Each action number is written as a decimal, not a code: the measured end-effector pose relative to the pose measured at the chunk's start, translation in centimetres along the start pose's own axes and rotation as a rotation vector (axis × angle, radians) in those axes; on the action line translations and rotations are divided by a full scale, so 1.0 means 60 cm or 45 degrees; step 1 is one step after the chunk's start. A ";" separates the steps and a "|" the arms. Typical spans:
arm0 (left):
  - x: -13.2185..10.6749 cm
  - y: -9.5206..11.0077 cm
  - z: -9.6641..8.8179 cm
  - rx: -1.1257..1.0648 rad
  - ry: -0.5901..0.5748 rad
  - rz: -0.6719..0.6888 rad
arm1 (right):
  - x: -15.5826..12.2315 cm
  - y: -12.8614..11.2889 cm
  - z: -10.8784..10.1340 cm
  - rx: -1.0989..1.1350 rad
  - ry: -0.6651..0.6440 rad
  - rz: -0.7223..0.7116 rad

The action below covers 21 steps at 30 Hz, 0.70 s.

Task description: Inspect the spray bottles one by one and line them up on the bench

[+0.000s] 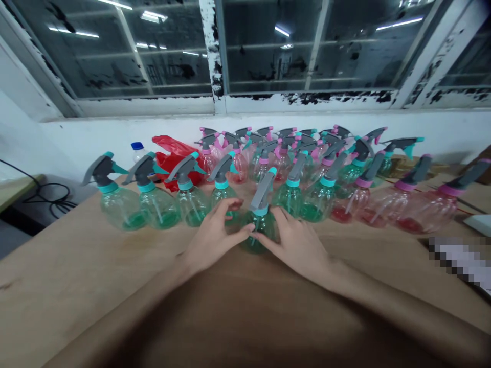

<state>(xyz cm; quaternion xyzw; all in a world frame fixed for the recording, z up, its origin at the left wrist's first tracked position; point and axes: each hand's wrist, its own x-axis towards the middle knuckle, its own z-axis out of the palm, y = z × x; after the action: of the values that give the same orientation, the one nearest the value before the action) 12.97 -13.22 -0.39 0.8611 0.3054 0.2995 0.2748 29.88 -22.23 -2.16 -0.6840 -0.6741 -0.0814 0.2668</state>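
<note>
A green-tinted spray bottle (260,240) with a grey trigger head and turquoise collar stands upright on the table, between my two hands. My right hand (297,237) curves round its right side, thumb across the front and fingers partly hidden behind. On the left, my left hand (217,232) has its fingers bent but apart beside the bottle, and its thumb tip overlaps the bottle's front. Behind my left fingers stands another green spray bottle (221,193). Just past my right hand is a green spray bottle (293,197) holding a little green liquid.
Green spray bottles (125,207) and pink ones (408,207) line the wooden table (95,286), with several more behind. A red plastic bag (172,153) and a blue-capped bottle (138,151) sit at back left. Black cable (57,197) hangs beyond the left edge. Windows rise behind.
</note>
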 end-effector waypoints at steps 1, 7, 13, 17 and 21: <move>0.003 0.007 0.003 -0.002 -0.014 0.006 | -0.007 -0.001 -0.004 0.003 -0.009 -0.033; 0.013 0.068 0.023 -0.241 -0.073 0.050 | -0.054 -0.018 -0.017 -0.054 -0.043 -0.156; -0.004 0.103 0.040 -0.318 -0.083 0.080 | -0.088 -0.016 -0.015 -0.098 0.054 -0.249; -0.014 0.106 0.049 -0.384 -0.013 0.055 | -0.094 0.026 -0.013 -0.036 0.010 -0.334; -0.015 0.112 0.053 -0.414 0.005 -0.027 | -0.096 0.101 -0.003 0.025 -0.128 -0.400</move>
<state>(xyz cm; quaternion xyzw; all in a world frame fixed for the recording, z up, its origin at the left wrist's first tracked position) 17.03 -19.19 1.55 0.8014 0.2627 0.3438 0.4129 35.31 -27.08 -6.29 -0.5706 -0.7860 -0.0812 0.2236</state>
